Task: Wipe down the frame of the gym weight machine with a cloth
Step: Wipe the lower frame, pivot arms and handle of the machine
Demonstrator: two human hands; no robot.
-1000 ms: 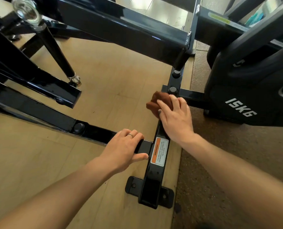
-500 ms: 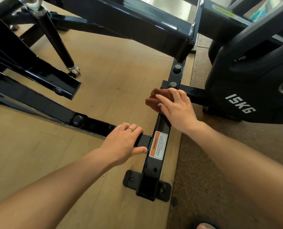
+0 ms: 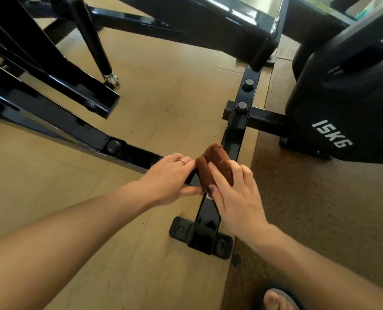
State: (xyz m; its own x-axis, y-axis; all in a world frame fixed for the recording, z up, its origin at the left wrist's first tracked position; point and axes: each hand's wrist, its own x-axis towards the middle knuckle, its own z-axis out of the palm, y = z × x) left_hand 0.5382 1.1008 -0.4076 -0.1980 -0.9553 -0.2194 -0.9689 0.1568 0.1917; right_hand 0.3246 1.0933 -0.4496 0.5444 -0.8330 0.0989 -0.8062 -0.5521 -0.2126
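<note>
The right hand [image 3: 235,198] lies over a folded brown cloth [image 3: 215,166], its fingers spread and lightly bent, pressing it onto the black floor bar [image 3: 235,135] of the machine frame where a cross bar [image 3: 136,154] joins from the left. The left hand [image 3: 170,177] is curled over the end of that cross bar, gripping it just beside the cloth; the two hands almost touch. This looks like the wiping step itself, on the low base of the frame, with most of the frame not visibly reached. A next stroke would probably call for sliding the cloth along the bar, toward the near foot plate [image 3: 179,229] or toward the two bolt caps [image 3: 241,106] farther off. The bar's narrow top and sharp long edges invite the cloth to slip off sideways. Wooden floor [image 3: 163,90] lies open to the left; on the right, a 15KG weight plate [image 3: 342,113] stands near, crowding that side.
</note>
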